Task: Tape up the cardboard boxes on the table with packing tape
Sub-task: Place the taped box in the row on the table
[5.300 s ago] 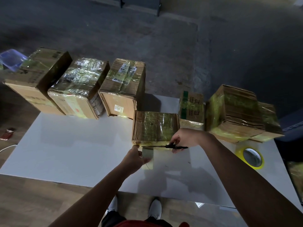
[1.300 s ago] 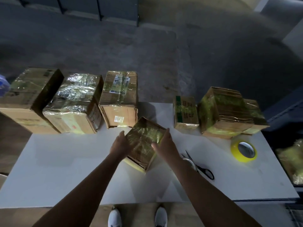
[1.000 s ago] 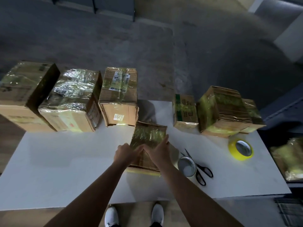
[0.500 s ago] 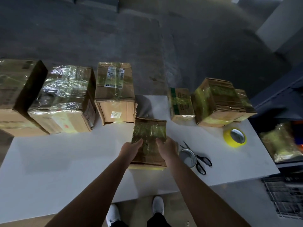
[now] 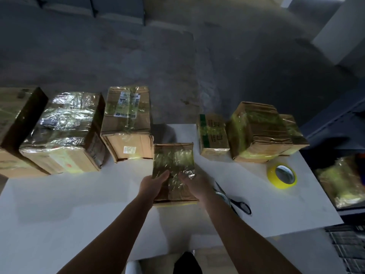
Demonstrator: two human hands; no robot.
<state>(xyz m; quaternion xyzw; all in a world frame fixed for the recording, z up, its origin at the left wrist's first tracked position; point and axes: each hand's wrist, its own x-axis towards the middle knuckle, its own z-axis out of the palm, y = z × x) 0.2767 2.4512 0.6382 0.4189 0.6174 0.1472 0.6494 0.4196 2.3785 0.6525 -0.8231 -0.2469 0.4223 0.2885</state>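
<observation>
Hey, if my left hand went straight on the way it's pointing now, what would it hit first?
The left hand grips the small box. Carried on forward and rightward over that taped top, it would probably meet the green-striped box first, though depth is hard to judge here.

Packing area: taped boxes (image 5: 126,123), concrete floor (image 5: 158,56)

The far-left box (image 5: 14,133) runs off the left edge, the near tape roll (image 5: 224,197) sits mostly behind the right wrist (image 5: 207,195) (scissors (image 5: 240,204) partly too), and the label (image 5: 127,104) print is too small to read.
</observation>
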